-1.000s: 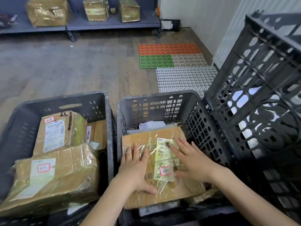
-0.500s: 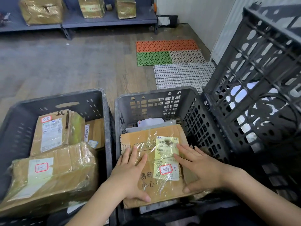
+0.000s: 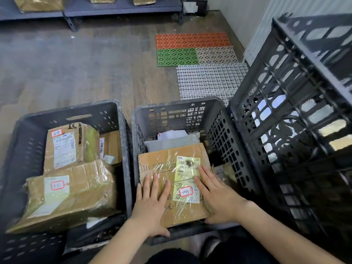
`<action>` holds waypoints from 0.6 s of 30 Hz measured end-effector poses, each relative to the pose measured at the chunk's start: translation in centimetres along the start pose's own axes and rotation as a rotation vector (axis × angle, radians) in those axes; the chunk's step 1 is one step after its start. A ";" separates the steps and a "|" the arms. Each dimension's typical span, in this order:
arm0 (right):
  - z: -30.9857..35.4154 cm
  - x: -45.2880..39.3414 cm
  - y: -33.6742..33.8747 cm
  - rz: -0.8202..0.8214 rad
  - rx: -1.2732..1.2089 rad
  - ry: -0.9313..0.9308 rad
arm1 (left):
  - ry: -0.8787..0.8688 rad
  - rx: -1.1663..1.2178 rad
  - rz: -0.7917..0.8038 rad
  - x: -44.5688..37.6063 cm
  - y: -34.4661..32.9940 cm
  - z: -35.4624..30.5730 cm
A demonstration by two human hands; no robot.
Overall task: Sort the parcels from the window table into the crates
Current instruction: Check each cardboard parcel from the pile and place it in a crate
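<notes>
A flat cardboard parcel point(image 3: 171, 164), wrapped in clear film with a yellow label and a red-framed sticker, lies on top of white packets inside the middle grey crate point(image 3: 177, 106). My left hand point(image 3: 150, 204) lies palm down on its near left part, fingers spread, thumb curled at the near edge. My right hand point(image 3: 219, 199) rests on the near right part, thumb hooked round the parcel's near edge. The left grey crate point(image 3: 68, 113) holds two taped cardboard parcels, one upright point(image 3: 68, 147) and one in front point(image 3: 76, 191).
A tall black lattice crate point(image 3: 297, 111) stands close on the right, touching the middle crate. Orange, green and white plastic mats point(image 3: 209, 80) lie on the wooden floor beyond. A low grey shelf point(image 3: 122, 6) with gold-wrapped parcels point(image 3: 38, 3) runs along the far wall.
Both hands have slid back along the parcel's top toward its near edge. The parcel has stayed in the middle crate and more of its far half shows.
</notes>
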State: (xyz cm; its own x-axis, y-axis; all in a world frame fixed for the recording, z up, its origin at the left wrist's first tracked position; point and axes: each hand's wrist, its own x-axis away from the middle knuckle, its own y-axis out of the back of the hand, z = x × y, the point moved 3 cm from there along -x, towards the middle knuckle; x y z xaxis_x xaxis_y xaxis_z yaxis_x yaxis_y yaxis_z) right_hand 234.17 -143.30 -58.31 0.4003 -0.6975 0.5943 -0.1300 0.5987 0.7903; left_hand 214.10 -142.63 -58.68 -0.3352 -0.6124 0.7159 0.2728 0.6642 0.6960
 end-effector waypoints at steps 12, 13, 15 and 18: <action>0.3 -0.5 0.1 0.132 0.238 -0.026 | 0.018 -0.047 0.088 0.6 0.3 -0.5; 0.5 -0.2 0.3 0.168 0.239 -0.048 | 0.020 -0.059 0.109 1.0 0.7 -0.6; 0.9 0.4 1.5 0.220 0.231 -0.092 | 0.029 -0.068 0.151 2.3 2.3 -1.0; 1.0 2.8 5.6 0.324 0.105 -0.167 | 0.074 -0.010 0.128 5.7 6.5 -0.7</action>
State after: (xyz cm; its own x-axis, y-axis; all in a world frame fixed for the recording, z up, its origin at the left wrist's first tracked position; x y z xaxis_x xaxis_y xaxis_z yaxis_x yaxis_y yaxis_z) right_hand 233.62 -142.31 -52.08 0.1710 -0.5380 0.8254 -0.3214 0.7615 0.5629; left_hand 214.59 -142.11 -50.03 -0.2294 -0.5532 0.8008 0.3182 0.7350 0.5988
